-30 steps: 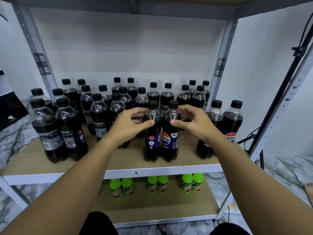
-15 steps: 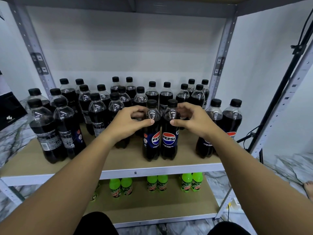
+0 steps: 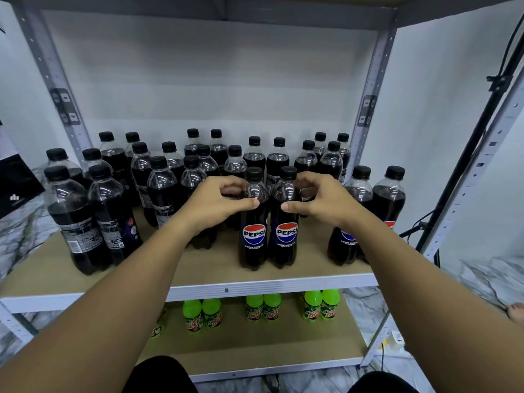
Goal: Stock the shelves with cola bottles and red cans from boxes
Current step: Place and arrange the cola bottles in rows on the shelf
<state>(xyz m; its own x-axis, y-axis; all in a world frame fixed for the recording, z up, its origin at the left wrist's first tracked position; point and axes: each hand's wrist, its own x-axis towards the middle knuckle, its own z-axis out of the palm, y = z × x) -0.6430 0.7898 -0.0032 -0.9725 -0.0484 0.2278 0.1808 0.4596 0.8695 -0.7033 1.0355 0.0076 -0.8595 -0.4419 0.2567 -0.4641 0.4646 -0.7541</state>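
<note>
I am looking down at a metal shelf unit with a tan board at the level of my hands. Behind and to either side of my hands the board carries a crowd of dark cola bottles with black caps, standing upright in loose pairs that run back to the wall. I judge the pairing to be deliberate, leaving lanes so that each new pair can slide in from the front.

Below my forearms, a lower shelf holds green soda bottles, also in pairs. I see no red cans and no boxes in this view.

Between my hands, near the front edge, two cola bottles stand upright and touching, blue labels facing me. My left hand is curled round the shoulder of the left front bottle, thumb across the front and fingers wrapped behind. My right hand mirrors it on the right front bottle, thumb forward and fingers behind the neck. Both grips are partly closed, not tight fists. I think I hold them high, by the shoulders, to square the labels forward and keep the pair together while pushing it into line.

To the right of my right hand, another pair of bottles stands slightly apart.
</note>
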